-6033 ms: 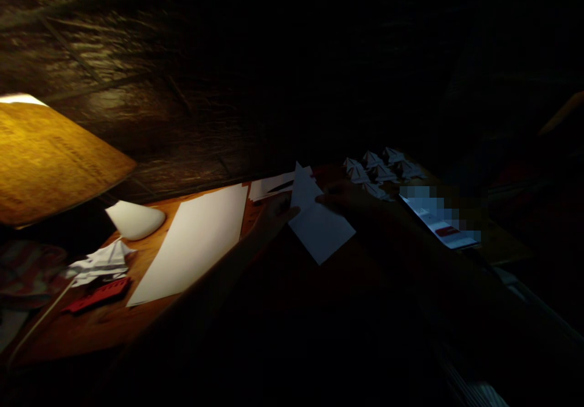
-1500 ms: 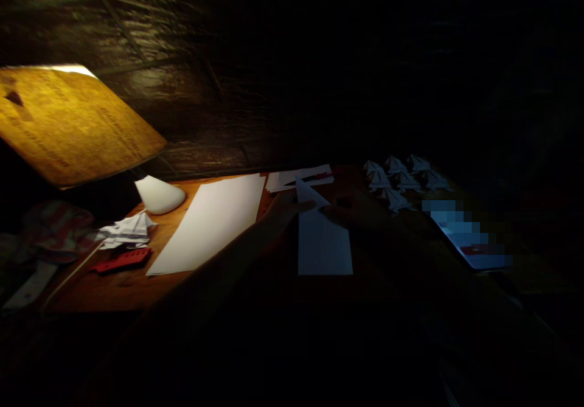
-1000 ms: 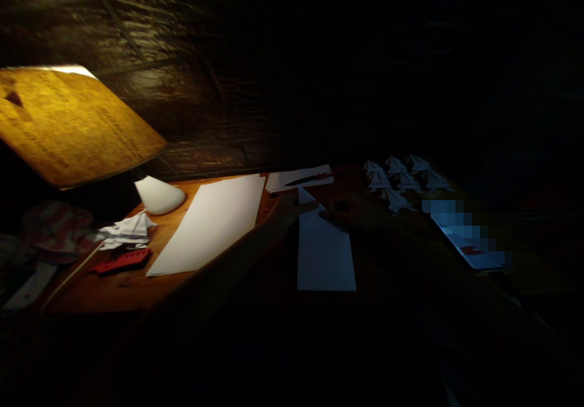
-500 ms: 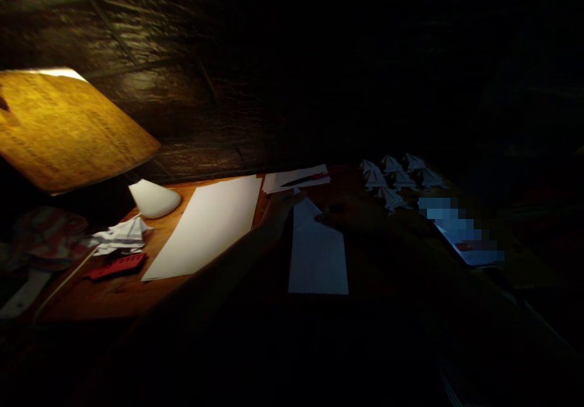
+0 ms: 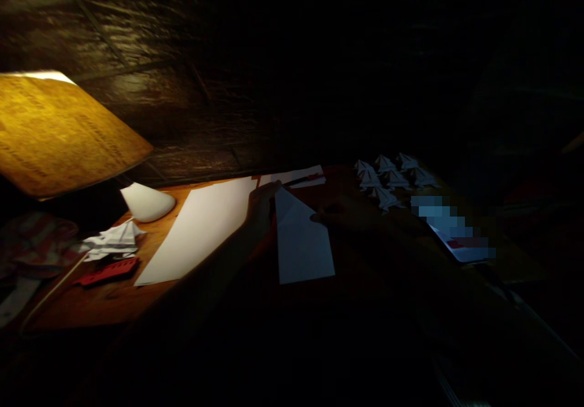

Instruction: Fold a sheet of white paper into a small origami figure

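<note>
A narrow white sheet of paper with one far corner folded into a point (image 5: 301,243) lies flat on the dim orange-brown wooden bench (image 5: 104,300) and serves as the landmark. The left hand (image 5: 261,207) rests at the far left edge of this sheet, fingers curled onto the paper beside the folded tip; its grip looks pressed down on the edge, though the gloom hides whether the fingers actually pinch it. The right hand (image 5: 340,212) sits at the far right edge of the sheet, touching it, and the darkness does not let me tell whether its grip is closed. Left of the sheet, just beside the left forearm, lies a large flat white sheet of paper (image 5: 201,230). Further left are a white cone-shaped lamp base (image 5: 146,202), a crumpled white folded paper piece (image 5: 112,244) and a flat red plastic strip (image 5: 107,272), under a glowing yellow lampshade (image 5: 59,133). Behind the sheet lie smaller white papers with a dark pen-like object (image 5: 298,177). To the right and behind sits a cluster of small white folded paper figures (image 5: 392,179).
</note>
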